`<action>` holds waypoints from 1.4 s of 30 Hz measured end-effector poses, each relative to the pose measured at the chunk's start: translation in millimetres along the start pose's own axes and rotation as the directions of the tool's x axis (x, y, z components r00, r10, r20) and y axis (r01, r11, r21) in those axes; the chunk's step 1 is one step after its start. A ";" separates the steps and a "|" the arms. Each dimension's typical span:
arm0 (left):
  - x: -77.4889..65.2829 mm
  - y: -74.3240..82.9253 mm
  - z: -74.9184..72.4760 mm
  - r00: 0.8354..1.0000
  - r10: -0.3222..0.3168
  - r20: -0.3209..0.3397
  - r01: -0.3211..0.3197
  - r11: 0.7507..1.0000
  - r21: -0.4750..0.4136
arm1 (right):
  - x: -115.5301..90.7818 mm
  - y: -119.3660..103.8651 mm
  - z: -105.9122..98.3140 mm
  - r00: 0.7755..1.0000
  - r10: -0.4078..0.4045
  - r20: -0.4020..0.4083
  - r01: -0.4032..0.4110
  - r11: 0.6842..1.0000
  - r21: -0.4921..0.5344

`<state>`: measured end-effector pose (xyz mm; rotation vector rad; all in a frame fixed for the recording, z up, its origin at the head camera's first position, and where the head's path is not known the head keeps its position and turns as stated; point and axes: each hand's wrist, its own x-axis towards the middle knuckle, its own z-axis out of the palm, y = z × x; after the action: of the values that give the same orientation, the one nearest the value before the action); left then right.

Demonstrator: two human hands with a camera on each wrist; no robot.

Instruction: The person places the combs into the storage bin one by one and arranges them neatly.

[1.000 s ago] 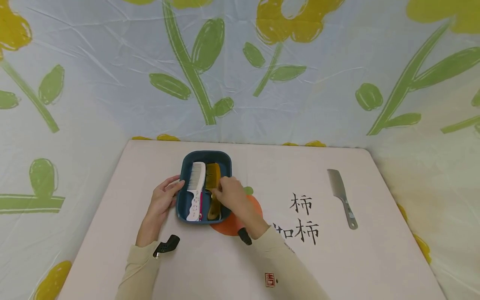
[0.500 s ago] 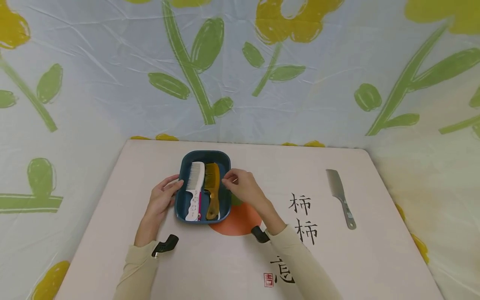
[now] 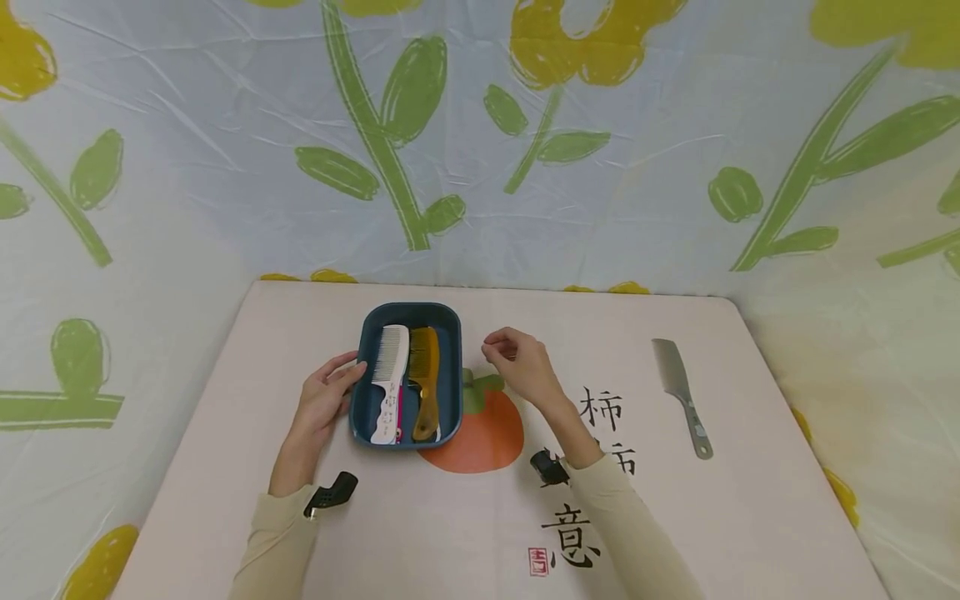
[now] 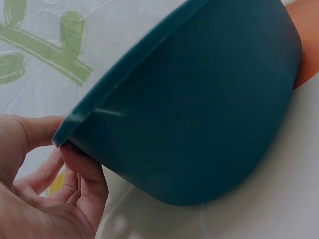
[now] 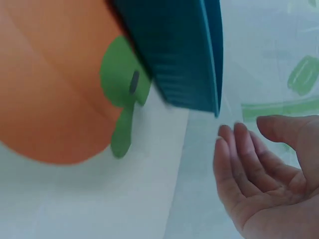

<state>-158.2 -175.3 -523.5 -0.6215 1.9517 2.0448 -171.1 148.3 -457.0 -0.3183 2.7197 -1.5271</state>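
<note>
A dark blue tray (image 3: 453, 417) stands on the table, left of the middle. Inside it lie a white comb (image 3: 387, 379) and, to its right, an amber-brown comb (image 3: 426, 383), side by side with teeth toward the far end; something pink shows partly beneath the white one. My left hand (image 3: 324, 400) pinches the tray's left rim, thumb above and fingers under it, as the left wrist view shows. To the right of the tray, my right hand (image 3: 525, 367) hovers apart from it, fingers loosely bent and holding nothing.
A grey comb (image 3: 682, 396) lies on the right side of the table (image 3: 420, 533). An orange persimmon print (image 3: 487, 433) and black characters mark the tabletop. A flowered cloth (image 3: 600, 208) hangs behind and at the sides.
My right hand has let go of the amber-brown comb, come out of the tray and moved right. The left hand keeps its place on the rim.
</note>
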 end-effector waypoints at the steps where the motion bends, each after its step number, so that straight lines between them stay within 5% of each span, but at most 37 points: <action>1: -0.1 0.1 0.9 1.000 0.000 0.001 0.000 1.000 0.001 | -0.8 2.7 -2.7 1.000 0.000 -0.016 0.001 1.000 0.010; 19: -0.2 -2.5 -1.1 1.000 0.005 0.003 -0.005 1.000 -0.017 | -14.3 38.9 -33.7 0.985 0.037 -0.170 -0.035 0.999 0.010; 42: -0.8 -2.6 -1.6 0.999 0.035 0.004 -0.035 0.999 0.030 | -49.2 82.4 -76.0 0.965 0.097 -0.245 -0.090 0.995 0.039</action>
<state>-156.1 -176.6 -525.4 -0.5811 2.0016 2.0309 -145.1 262.9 -491.3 0.0036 2.8437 -1.6796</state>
